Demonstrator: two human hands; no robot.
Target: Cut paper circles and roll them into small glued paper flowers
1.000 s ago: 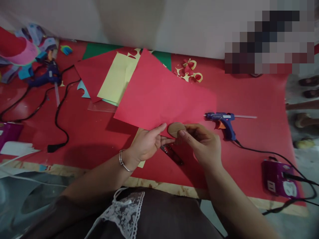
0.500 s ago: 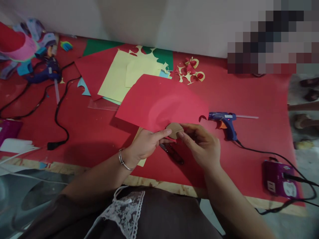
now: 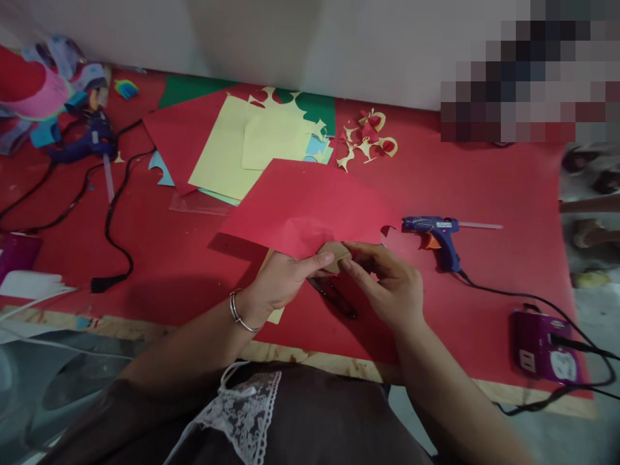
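Between my hands a red paper sheet (image 3: 310,200) is held up by its near edge, with a round brown disc (image 3: 335,257) against it. The thumb of my left hand (image 3: 285,278) presses on the disc's left side, its fingers under the paper. My right hand (image 3: 387,278) pinches the disc's right side and the paper edge with thumb and fingers. Dark scissors (image 3: 339,302) lie on the table just below the disc, their upper end partly hidden by my left hand. A yellow paper strip (image 3: 276,315) shows behind my left wrist.
A blue glue gun (image 3: 438,234) lies at right, its cord near a purple box (image 3: 546,347). Another glue gun (image 3: 92,139) and black cables are at left. Yellow sheets (image 3: 217,155) and cut scraps (image 3: 371,139) lie toward the wall. The table's wooden edge (image 3: 329,363) runs before me.
The red sheet's far edge has dropped toward me, showing more of the papers behind it. Both hands keep their hold on the disc; my right hand has shifted slightly left.
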